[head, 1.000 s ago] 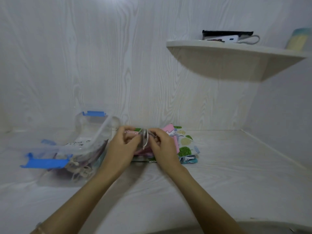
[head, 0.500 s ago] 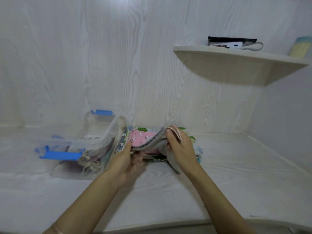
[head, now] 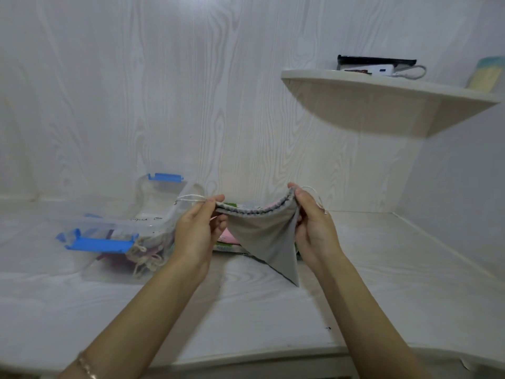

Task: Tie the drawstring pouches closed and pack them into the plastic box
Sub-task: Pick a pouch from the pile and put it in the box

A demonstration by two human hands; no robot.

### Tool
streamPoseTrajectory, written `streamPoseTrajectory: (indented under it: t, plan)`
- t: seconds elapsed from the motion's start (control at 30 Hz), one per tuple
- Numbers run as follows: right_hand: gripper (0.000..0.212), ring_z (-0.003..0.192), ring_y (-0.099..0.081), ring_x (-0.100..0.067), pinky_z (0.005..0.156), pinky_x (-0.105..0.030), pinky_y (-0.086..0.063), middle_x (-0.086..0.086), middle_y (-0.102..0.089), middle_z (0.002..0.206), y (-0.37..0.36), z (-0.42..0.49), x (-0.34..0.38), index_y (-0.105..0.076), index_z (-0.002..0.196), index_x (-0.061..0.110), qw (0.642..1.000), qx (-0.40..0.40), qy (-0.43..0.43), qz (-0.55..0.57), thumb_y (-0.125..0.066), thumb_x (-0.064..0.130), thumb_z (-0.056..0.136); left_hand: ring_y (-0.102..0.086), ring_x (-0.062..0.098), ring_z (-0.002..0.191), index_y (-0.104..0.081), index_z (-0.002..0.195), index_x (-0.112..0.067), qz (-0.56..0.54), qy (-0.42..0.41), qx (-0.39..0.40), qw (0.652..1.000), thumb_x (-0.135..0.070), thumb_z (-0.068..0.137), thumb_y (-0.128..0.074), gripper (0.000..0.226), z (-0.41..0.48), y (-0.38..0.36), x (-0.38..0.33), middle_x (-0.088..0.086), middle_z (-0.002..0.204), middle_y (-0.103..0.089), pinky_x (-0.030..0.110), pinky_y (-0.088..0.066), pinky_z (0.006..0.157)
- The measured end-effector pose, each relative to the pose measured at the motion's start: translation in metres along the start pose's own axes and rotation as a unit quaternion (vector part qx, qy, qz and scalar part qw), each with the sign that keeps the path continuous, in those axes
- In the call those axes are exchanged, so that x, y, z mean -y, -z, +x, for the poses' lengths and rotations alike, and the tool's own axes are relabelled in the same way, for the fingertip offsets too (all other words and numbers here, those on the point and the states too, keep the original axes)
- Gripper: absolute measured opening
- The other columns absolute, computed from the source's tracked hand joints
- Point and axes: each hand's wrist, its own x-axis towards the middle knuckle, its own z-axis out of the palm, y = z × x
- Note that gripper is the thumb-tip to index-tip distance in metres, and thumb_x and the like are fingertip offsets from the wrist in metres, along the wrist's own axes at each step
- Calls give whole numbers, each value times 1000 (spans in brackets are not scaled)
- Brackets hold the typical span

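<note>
Grey cloth, basically: the grey pouch (head: 262, 236) is held up off the table (head: 273, 310), stretched out between both hands by its top hem. The left end of the hem is pinched between thumb and fingers of the left hand (head: 196, 231), and a loop of pale cord (head: 191, 198) sticks out from that pinch toward the left. The right end is pinched the same way by the right hand (head: 314, 228), with more cord trailing past the fingers there. The mouth of the pouch is pulled flat and long, not cinched, and the body hangs down to a point just over the table.

Right behind it, a stack of patterned pouches (head: 225, 239) is lying on the table, mostly hidden by the grey one. The clear plastic box (head: 109, 269) is parked to the left, just beside the left hand, open on top, with blue latches (head: 101, 244) on its ends. A few bundled pouches (head: 144, 258) with knotted cords can be seen inside through the wall.

A corner shelf (head: 382, 99) is mounted up on the right.
</note>
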Motion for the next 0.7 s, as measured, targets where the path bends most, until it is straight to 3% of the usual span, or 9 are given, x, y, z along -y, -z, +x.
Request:
streamPoseTrajectory:
  t: [0.1,0.17,0.3,0.37,0.43,0.5,0.57,0.63,0.7]
  plan:
    - [21,86,-67,-16,83,-30,-54,-2,-72,85,0,3,9,-78,77,15,989,-15,-86,121,-63,21,91,-53,9,65,-71,95,-12,-3,-21,0,1000,-18,99,-48,24,-2,4,-6,-3,65,-59,22,-47,71]
    - [17,90,-66,-20,75,-34,-58,-4,-72,87,6,7,10,-78,76,16,977,-40,-123,168,-67,22,87,-50,9,66,-71,95,-10,4,-49,1,999,-18,100,-46,26,-1,5,-11,-2,68,-55,22,-45,71]
    - [14,95,-67,-20,92,-37,-52,-4,-72,100,16,18,-8,-68,82,15,964,-57,-146,214,-61,22,92,-61,9,87,-64,82,-15,5,-92,-14,996,-20,101,-41,31,1,4,-17,-2,88,-66,25,-45,91]
    - [17,88,-70,-19,91,-38,-52,-4,-73,93,20,22,-19,-64,80,13,958,-43,-148,243,-58,20,94,-66,12,92,-60,78,-14,-28,-80,2,996,-18,102,-37,34,2,6,-18,3,91,-70,27,-47,93]
    - [18,70,-68,-15,77,-35,-58,-4,-67,76,23,23,-27,-62,80,9,951,-34,-146,269,-55,16,96,-67,12,72,-54,72,-13,-78,-60,8,995,-19,103,-36,36,5,11,-20,0,70,-65,29,-52,86]
    - [21,47,-49,-10,52,-25,-54,0,-46,57,27,25,-33,-57,81,7,950,-36,-137,277,-50,13,99,-46,7,47,-46,70,-14,-133,-39,7,990,-19,103,-36,35,9,15,-23,-5,51,-41,22,-53,63]
    - [22,39,-33,-6,39,-16,-38,4,-33,50,31,27,-37,-54,81,6,969,-26,-119,214,-46,12,101,-26,5,41,-42,68,-15,-127,-34,1,991,-17,103,-35,35,11,20,-28,-8,48,-27,14,-36,43]
    - [22,37,-24,-4,35,-15,-24,7,-28,47,38,30,-41,-54,81,6,993,-13,-85,79,-45,11,101,-21,4,39,-42,68,-16,-83,-48,4,995,-15,103,-34,35,12,23,-33,-9,47,-24,14,-23,37]
    - [21,39,-21,-4,36,-15,-19,9,-26,47,44,29,-46,-56,83,5,997,-2,-47,-68,-46,10,100,-20,3,38,-42,69,-16,-39,-59,9,997,-13,102,-34,34,12,25,-37,-10,45,-25,15,-18,37]
